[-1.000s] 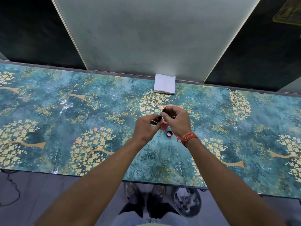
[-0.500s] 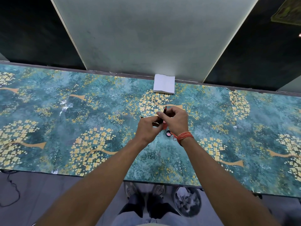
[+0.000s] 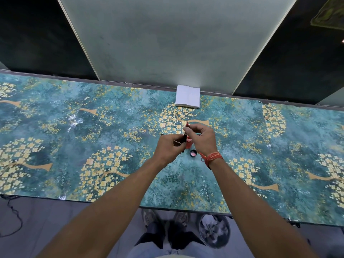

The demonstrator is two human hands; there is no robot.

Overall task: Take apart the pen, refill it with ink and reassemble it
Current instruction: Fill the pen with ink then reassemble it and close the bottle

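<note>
Two hands, right hand [image 3: 202,138] pinching pen section [image 3: 186,125], left hand [image 3: 169,147] gripping barrel [image 3: 185,137]

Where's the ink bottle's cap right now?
In the head view the cap lies open side up on the table, just right of the red ink bottle and below the right hand.

both forearms reach forward and meet at the middle. the left hand [image 3: 168,147] is curled, fingers closed in a grip, knuckles up. the right hand [image 3: 202,139] sits just beside it, thumb and fingertips pinched, a red thread band [image 3: 214,157] round its wrist.
</note>
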